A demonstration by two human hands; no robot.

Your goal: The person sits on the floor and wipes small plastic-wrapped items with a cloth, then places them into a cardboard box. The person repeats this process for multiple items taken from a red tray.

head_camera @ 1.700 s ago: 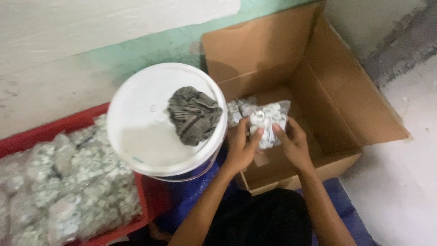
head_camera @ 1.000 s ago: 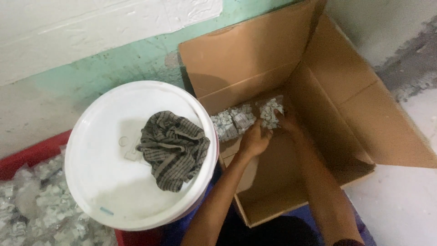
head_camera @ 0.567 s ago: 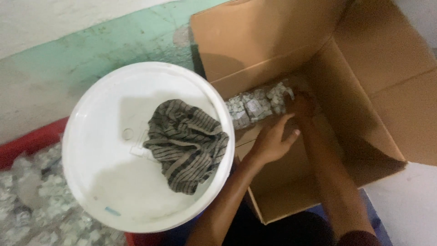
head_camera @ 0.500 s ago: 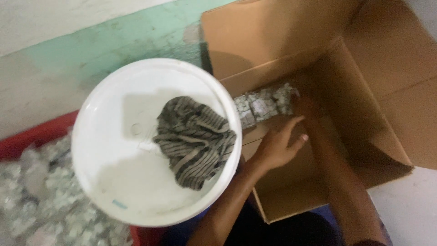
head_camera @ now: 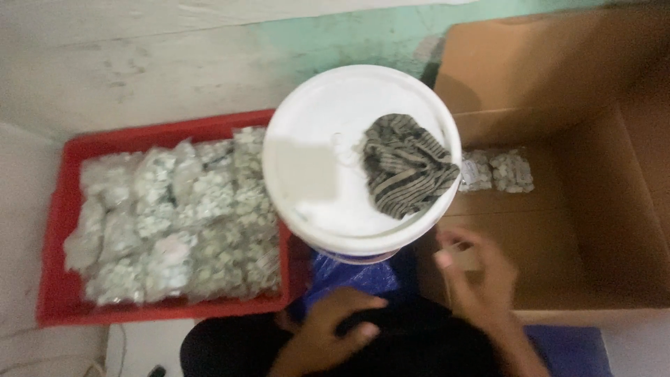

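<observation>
Now both hands are coming back out of the box [head_camera: 593,230], empty, and that is what has changed: a moment ago they were pressing a clear bag of small grey pieces into the box's far corner. Two such bags [head_camera: 499,171] are lying side by side there, against the back wall and just beside the rim of the bucket [head_camera: 314,174]. So the placing looks finished for that bag, and the hands are free for another.

The right hand [head_camera: 481,279] is hovering over the box's near edge, fingers loosely curled and a little apart, holding nothing; it is blurred with motion, so the exact finger pose is hard to tell. The left hand [head_camera: 335,328] is resting low on the person's dark lap, fingers spread and relaxed, also gripping nothing.

The white bucket, lid on, is sitting between the box and the tray [head_camera: 52,230]. A striped rag [head_camera: 405,164] is lying crumpled on the lid's right side, reaching its edge. The red tray, to the left of the bucket, is holding many more of the same clear bags [head_camera: 174,216], packed edge to edge. A blue sheet [head_camera: 349,276] is showing under the bucket's near side.
</observation>
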